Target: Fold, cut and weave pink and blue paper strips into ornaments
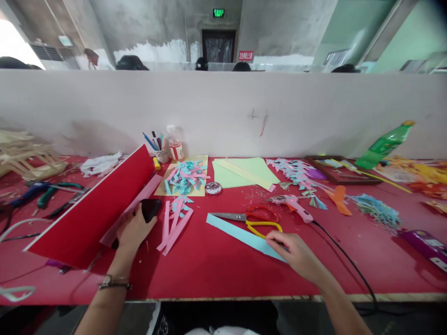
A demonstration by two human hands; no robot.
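- A low white partition runs behind the red table; I place everything by the scissors, which lie on the table with a red and a yellow handle loop.
- My right hand is just to the right of the scissors and nearer me, its fingers closed on a small dark item I can't make out, over the right end of the light blue strip.
- That strip lies flat, slanting along the near side of the scissors.
- My left hand, well left of the scissors, curls around a black object; a long pink strip runs by it, along the tilted red board.
- Between that hand and the scissors I have some loose pink strips.
- Beyond the scissors are a round tin, pale green sheets and, farther left, a heap of blue and pink paper pieces.
- Right of the scissors lies a pink glue gun with a black cord; the green bottle leans farther right and beyond.
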